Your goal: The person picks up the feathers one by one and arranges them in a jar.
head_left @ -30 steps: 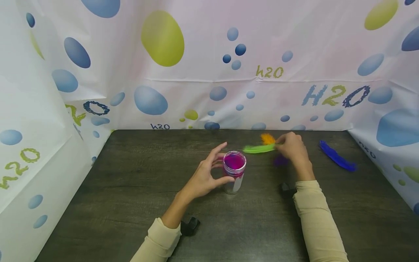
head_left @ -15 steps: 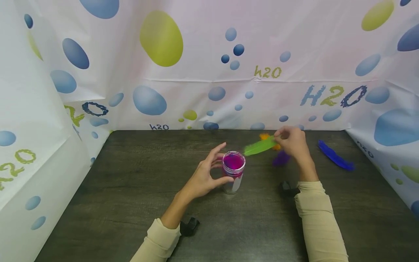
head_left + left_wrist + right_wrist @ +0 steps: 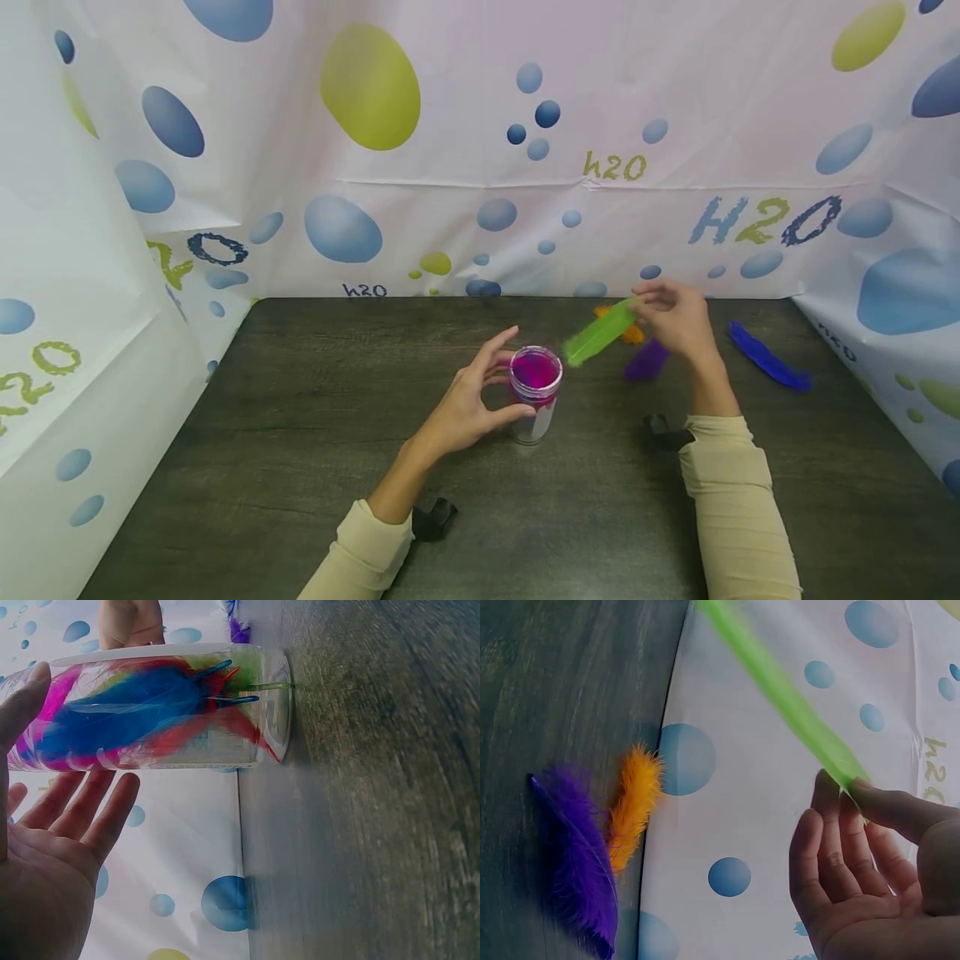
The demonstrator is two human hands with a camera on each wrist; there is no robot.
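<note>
My left hand (image 3: 467,410) holds a clear glass jar (image 3: 536,427) upright on the table, thumb on the near side and fingers round the far side. Through its wall, the left wrist view shows blue feathers (image 3: 127,709) along with red, magenta and green ones. The jar's mouth has no lid on it. Between thumb and fingertips, my right hand (image 3: 678,323) pinches a light green feather (image 3: 600,333) by one end. Its free end slants down toward the jar, just right of the rim and apart from it.
Below the right hand, an orange feather (image 3: 635,802) and a purple feather (image 3: 577,862) lie close together on the dark table (image 3: 337,367). Farther right lies a blue feather (image 3: 768,357). A printed white sheet (image 3: 450,167) stands up behind the table and along its sides.
My right hand has lifted the green feather off the table and drawn slightly back, so the feather now tilts down toward the jar. The left hand and jar have stayed put.
</note>
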